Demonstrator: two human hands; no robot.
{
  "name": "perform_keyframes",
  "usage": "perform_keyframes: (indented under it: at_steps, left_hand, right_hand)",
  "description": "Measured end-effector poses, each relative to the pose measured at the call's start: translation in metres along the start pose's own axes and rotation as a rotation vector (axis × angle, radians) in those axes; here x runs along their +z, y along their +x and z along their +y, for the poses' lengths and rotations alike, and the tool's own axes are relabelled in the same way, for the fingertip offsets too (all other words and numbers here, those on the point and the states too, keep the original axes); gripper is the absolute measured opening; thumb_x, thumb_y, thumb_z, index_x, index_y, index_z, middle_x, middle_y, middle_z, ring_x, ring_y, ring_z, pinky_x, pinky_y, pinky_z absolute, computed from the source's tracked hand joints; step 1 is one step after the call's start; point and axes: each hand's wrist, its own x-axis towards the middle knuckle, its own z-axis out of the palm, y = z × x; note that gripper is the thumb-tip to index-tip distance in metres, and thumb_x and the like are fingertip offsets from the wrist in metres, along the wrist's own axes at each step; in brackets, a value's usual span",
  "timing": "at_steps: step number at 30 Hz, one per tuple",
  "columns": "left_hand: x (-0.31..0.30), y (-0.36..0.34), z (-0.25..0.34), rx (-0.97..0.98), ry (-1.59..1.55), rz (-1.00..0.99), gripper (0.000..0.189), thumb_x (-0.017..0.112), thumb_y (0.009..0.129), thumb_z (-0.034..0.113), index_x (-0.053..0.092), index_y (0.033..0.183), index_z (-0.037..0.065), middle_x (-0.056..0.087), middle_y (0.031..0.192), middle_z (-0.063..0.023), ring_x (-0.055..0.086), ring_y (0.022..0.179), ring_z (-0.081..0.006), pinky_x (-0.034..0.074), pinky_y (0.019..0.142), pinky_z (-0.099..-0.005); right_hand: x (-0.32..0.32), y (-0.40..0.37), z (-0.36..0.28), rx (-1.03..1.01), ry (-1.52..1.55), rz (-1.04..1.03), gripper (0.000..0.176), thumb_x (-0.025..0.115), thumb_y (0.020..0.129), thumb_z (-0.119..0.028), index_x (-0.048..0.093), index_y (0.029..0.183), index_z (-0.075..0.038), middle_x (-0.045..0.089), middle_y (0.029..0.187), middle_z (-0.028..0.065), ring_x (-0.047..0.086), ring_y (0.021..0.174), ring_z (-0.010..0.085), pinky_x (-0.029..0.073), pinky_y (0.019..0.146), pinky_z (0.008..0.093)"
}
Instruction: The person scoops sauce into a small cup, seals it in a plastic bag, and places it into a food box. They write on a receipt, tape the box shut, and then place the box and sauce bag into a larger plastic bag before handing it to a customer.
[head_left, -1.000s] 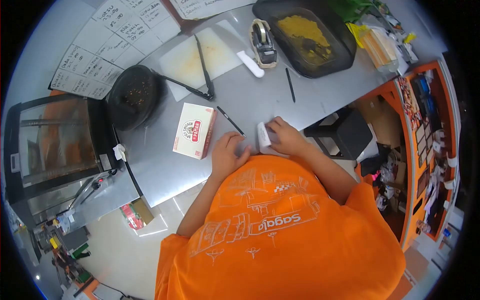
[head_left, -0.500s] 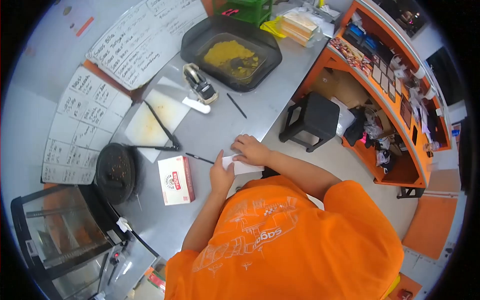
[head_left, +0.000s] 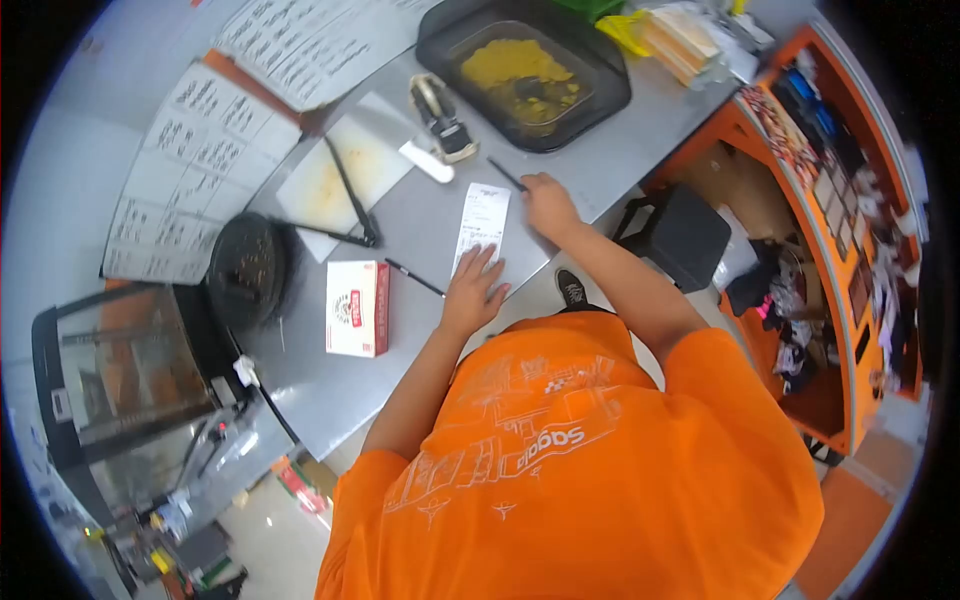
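Note:
A printed paper receipt (head_left: 482, 215) lies flat on the metal table. My left hand (head_left: 473, 295) rests on its lower end, fingers spread and holding nothing. To the right of the receipt, my right hand (head_left: 550, 207) has its fingers closed on the near end of a slim black pen (head_left: 506, 173); the far end sticks out toward the tape dispenser (head_left: 443, 118). A second black stick (head_left: 413, 277) lies left of my left hand, beside a white and red box (head_left: 356, 308).
A black tray (head_left: 605, 95) with yellow crumbly food stands at the back. Black tongs (head_left: 352, 195) lie over a stained white cutting board (head_left: 318, 170). A round black pan (head_left: 245, 270) and glass display case (head_left: 130, 380) are at left. A black stool (head_left: 680, 235) stands right of the table.
The paper, earlier held in both hands near the table edge, now lies flat under my left hand. My right hand has moved forward and taken hold of the pen. The view has shifted.

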Motion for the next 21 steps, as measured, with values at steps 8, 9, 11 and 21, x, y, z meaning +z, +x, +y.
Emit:
perform_keyframes:
  at_steps: [8, 9, 11, 21]
  left_hand:
    - [0.023, 0.029, 0.025, -0.225, 0.013, 0.002, 0.046, 0.076, 0.080, 0.024, 0.065, 0.120, 0.003, 0.048, 0.145, -0.0181, 0.040, 0.137, -0.0411, 0.034, 0.113, -0.0499]
    - [0.023, 0.031, 0.028, -0.259, 0.026, 0.034, 0.045, 0.075, 0.080, 0.023, 0.065, 0.119, 0.003, 0.047, 0.145, -0.0186, 0.040, 0.137, -0.0413, 0.034, 0.113, -0.0508]
    - [0.020, 0.031, 0.037, -0.286, 0.087, 0.074, 0.044, 0.075, 0.080, 0.021, 0.065, 0.119, 0.003, 0.047, 0.145, -0.0195, 0.041, 0.137, -0.0413, 0.034, 0.112, -0.0503]
    - [0.018, 0.014, 0.095, -0.660, 0.020, 0.470, 0.038, 0.073, 0.083, 0.010, 0.066, 0.119, -0.001, 0.052, 0.140, -0.0245, 0.049, 0.131, -0.0395, 0.038, 0.108, -0.0461]
  right_hand:
    - [-0.002, 0.001, 0.000, -0.479, 0.148, -0.171, 0.027, 0.057, 0.086, -0.005, 0.066, 0.112, -0.005, 0.060, 0.101, 0.0139, 0.058, 0.098, 0.0344, 0.049, 0.084, 0.0441]
    - [0.000, 0.006, 0.001, -0.482, 0.103, -0.267, 0.024, 0.055, 0.091, -0.009, 0.065, 0.113, -0.005, 0.059, 0.103, 0.0134, 0.056, 0.101, 0.0329, 0.048, 0.086, 0.0443]
    - [0.007, 0.019, 0.003, -0.505, 0.159, -0.292, 0.025, 0.059, 0.091, -0.014, 0.065, 0.114, -0.005, 0.057, 0.101, 0.0127, 0.055, 0.098, 0.0320, 0.049, 0.084, 0.0433]
    - [-0.085, 0.036, 0.075, -0.431, 0.516, -0.076, 0.027, 0.074, 0.083, -0.010, 0.065, 0.108, -0.003, 0.059, 0.100, 0.0138, 0.060, 0.087, 0.0320, 0.050, 0.074, 0.0348]
